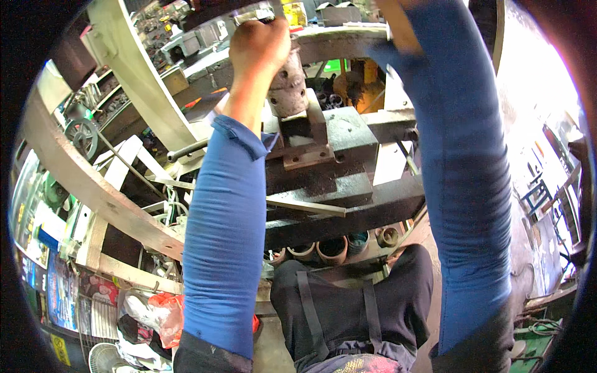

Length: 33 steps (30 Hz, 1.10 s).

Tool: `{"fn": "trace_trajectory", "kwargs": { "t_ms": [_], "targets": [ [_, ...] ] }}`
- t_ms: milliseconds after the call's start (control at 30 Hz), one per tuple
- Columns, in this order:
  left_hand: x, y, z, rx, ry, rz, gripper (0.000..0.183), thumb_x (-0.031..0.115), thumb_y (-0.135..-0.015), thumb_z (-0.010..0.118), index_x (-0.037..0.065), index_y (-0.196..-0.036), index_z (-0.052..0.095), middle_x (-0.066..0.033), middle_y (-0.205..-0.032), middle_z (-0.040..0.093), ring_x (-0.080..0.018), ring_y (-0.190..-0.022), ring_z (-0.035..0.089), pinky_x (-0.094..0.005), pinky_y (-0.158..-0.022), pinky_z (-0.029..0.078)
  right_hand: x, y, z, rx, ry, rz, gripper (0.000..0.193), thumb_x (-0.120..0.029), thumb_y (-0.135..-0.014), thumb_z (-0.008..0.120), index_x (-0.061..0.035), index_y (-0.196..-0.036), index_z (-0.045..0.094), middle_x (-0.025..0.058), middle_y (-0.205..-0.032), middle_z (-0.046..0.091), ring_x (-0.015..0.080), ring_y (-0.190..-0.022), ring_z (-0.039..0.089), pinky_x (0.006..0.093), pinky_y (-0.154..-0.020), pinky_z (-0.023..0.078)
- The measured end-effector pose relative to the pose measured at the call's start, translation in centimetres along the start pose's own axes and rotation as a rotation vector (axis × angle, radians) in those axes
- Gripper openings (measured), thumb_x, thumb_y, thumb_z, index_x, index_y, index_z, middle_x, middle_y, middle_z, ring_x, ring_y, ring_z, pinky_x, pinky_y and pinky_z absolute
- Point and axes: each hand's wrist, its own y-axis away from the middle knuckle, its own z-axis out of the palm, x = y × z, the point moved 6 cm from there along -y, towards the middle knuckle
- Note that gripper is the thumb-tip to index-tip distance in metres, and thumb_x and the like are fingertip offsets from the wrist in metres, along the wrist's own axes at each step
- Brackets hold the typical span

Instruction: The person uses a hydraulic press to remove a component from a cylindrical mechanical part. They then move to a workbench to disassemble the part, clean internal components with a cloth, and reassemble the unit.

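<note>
My left hand (pixel 261 46) is raised at the top centre, its fingers curled into a fist. A short piece of a grey upright bar shows just above it, but what sits inside the fist is hidden. Right behind and below the fist stands a worn grey metal cylinder (pixel 289 93) with round holes in its side. Beneath the cylinder are a small drilled steel plate (pixel 309 156) and a heavy dark steel block (pixel 351 133). My right hand (pixel 398 28) reaches up to the top edge, smeared by motion and mostly cut off. Blue sleeves cover both forearms.
Several round pots (pixel 331 248) line up below the dark steel beam. A flat bar (pixel 308 206) juts out over that beam. Pale steel frame members (pixel 134 71) cross the left side, with a handwheel (pixel 82 138) beside them. Bags and cloth (pixel 149 317) lie lower left.
</note>
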Motion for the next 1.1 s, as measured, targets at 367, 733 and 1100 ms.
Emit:
{"fn": "trace_trajectory", "kwargs": {
  "t_ms": [367, 733, 1100],
  "targets": [
    [-0.7, 0.8, 0.5, 0.161, 0.037, 0.123, 0.037, 0.039, -0.096, 0.063, 0.009, -0.114, 0.075, -0.0292, -0.108, 0.075, -0.055, -0.103, 0.069, -0.0594, -0.094, 0.055, 8.7, 13.3, -4.8, -0.222, -0.155, 0.64, 0.016, -0.013, -0.099, 0.072, 0.0027, -0.099, 0.075, 0.0028, -0.081, 0.07, 0.0104, -0.074, 0.061, 0.0306, -0.069, 0.051],
    [-0.7, 0.5, -0.5, 0.054, 0.033, 0.064, 0.04, 0.039, -0.094, 0.06, 0.002, -0.1, 0.075, -0.0285, -0.096, 0.075, -0.0498, -0.1, 0.072, -0.0555, -0.09, 0.054, 10.6, 18.0, 3.1, -0.829, 0.312, 0.467, 0.075, -0.05, -0.072, 0.092, 0.0004, -0.125, 0.074, 0.0247, -0.121, 0.07, 0.0415, -0.119, 0.065, 0.0474, -0.103, 0.052],
    [-3.1, -1.3, 1.0, 0.162, -0.074, 0.216, 0.031, 0.032, -0.091, 0.064, 0.004, -0.087, 0.075, -0.0263, -0.088, 0.074, -0.0463, -0.091, 0.074, -0.0538, -0.084, 0.056, 9.6, 19.1, 5.9, -0.812, 0.71, 0.504, 0.043, -0.025, -0.078, 0.071, -0.0011, -0.113, 0.07, 0.0182, -0.119, 0.071, 0.0356, -0.118, 0.066, 0.0501, -0.098, 0.048]
  ]
}}
